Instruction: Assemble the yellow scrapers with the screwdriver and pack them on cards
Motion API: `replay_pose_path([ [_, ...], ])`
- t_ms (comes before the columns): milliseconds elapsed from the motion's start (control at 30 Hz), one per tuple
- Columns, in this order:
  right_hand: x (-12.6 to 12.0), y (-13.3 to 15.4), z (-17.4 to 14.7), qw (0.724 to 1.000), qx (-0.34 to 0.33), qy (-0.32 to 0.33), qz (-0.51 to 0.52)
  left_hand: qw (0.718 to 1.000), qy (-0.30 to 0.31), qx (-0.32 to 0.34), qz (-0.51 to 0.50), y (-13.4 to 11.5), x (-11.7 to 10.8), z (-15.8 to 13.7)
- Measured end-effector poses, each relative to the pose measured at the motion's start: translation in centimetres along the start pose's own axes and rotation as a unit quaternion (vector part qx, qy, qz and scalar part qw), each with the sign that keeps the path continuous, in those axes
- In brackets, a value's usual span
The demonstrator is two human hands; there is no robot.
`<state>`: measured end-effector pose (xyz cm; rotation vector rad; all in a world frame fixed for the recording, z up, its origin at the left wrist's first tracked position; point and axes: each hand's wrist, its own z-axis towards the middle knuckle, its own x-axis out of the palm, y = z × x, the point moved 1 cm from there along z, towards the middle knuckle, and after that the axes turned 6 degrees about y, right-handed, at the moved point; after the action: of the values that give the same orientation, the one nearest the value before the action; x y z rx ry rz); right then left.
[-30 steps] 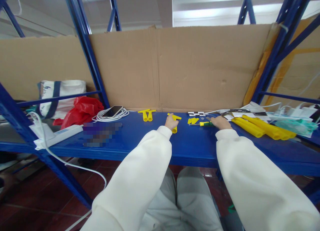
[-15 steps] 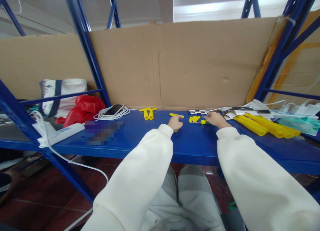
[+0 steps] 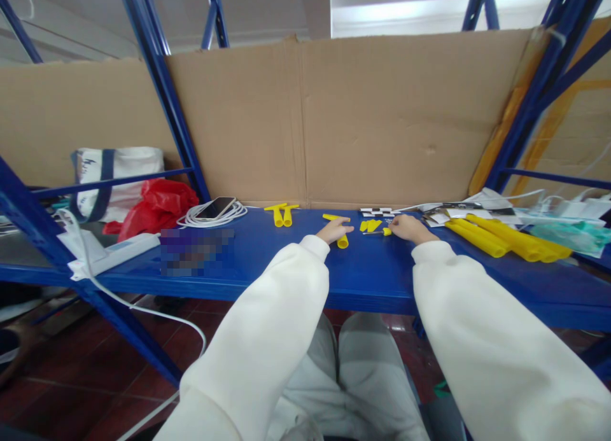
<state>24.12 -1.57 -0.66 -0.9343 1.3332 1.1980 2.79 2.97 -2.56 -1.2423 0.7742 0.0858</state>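
While our left hand [image 3: 333,230] lies across the stem of a yellow T-shaped piece [image 3: 342,242] near the middle of the blue shelf [image 3: 367,275], our right hand [image 3: 410,228] is curled over the handle of a screwdriver [image 3: 387,231] farther right. Our left fingers are partly extended and hide some of the piece, so we see its crossbar, toward the back edge, and its round stem end, toward the front edge; how firmly they close on it we cannot tell. Our right fingers bend inward with the handle's yellow end showing past them, and we cannot tell whether they grip it. Between our hands lie small yellow pieces [image 3: 374,225], and behind those, by the back edge, a checkered strip [image 3: 375,212]. Left of the middle, near that same edge, we see two joined-looking yellow tees [image 3: 278,216] side by side; toward the right end lie long yellow tubes [image 3: 506,236].
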Motion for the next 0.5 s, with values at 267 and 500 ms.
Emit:
replay_pose_path([
  [267, -0.2, 0.1, -0.3, 0.999, 0.021, -0.025, -0.001, 0.984, -0.023, 0.057, 0.167, -0.9, -0.4, -1.4],
  [500, -0.1, 0.2, 0.3, 0.995, 0.035, -0.09, 0.011, 0.967, 0.008, 0.113, 0.227, -1.3, -0.3, -1.8],
])
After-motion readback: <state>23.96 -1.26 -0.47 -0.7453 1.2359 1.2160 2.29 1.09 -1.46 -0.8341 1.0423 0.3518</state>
